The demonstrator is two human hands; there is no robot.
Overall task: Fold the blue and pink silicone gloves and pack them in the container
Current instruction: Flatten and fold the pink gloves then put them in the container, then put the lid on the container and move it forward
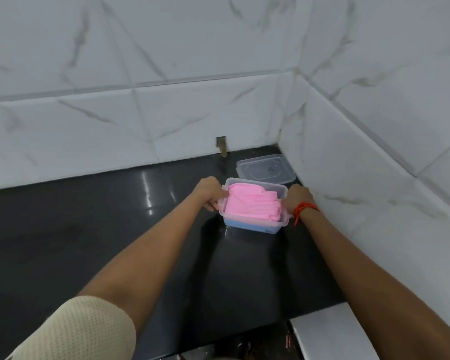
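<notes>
A clear plastic container [283, 189] stands on the black countertop near the right wall. Folded pink gloves [252, 203] fill its top, and blue gloves [247, 226] show through the wall beneath them. My left hand [209, 192] grips the container's left end, thumb over the rim against the pink gloves. My right hand [298, 197] holds the right end; an orange thread is tied round its wrist.
The container's clear lid [266, 168] lies flat just behind it in the corner. White marble-look tiled walls [374, 178] close in at the back and right. The glossy black countertop [89, 229] stretches to the left; its front edge is near the bottom.
</notes>
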